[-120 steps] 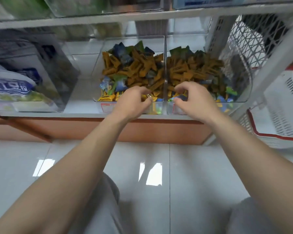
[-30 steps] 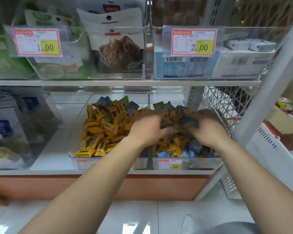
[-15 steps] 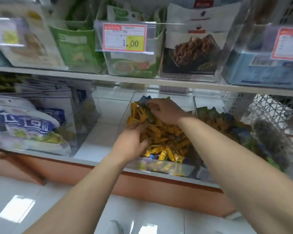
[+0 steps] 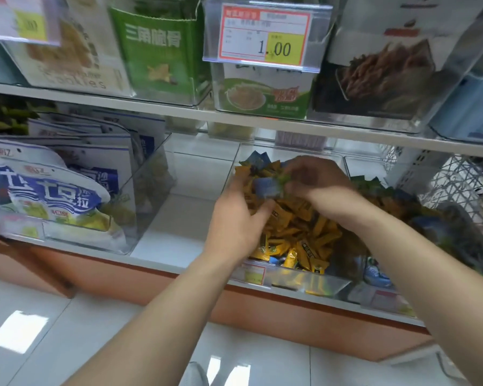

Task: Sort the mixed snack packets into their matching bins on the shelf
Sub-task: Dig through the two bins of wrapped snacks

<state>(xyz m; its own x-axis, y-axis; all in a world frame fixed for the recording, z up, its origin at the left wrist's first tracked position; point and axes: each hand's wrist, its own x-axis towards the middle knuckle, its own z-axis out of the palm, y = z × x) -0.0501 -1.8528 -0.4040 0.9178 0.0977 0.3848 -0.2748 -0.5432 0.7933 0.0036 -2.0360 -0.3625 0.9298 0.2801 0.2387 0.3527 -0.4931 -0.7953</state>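
A clear bin (image 4: 304,281) on the lower shelf holds a heap of yellow snack packets (image 4: 299,229) with a few blue and green ones at the back. My left hand (image 4: 234,221) rests against the left side of the heap, fingers up along it and thumb lying across yellow packets. My right hand (image 4: 315,178) reaches over the heap's back and pinches blue and green packets (image 4: 271,186); motion blur hides the fingertips. A second bin (image 4: 379,298) to the right holds mixed dark, blue and green packets.
A clear bin of large white-and-blue bags (image 4: 53,196) stands at the left, with bare shelf (image 4: 179,224) between it and the snack bin. The upper shelf (image 4: 234,118) carries boxed snacks and a 1.00 price tag (image 4: 265,37). A white wire basket (image 4: 463,188) sits far right.
One second ago both hands were in the right bin; they have moved to the left yellow-packet bin. My right hand now pinches blue and green packets at the back, and my view has come closer.
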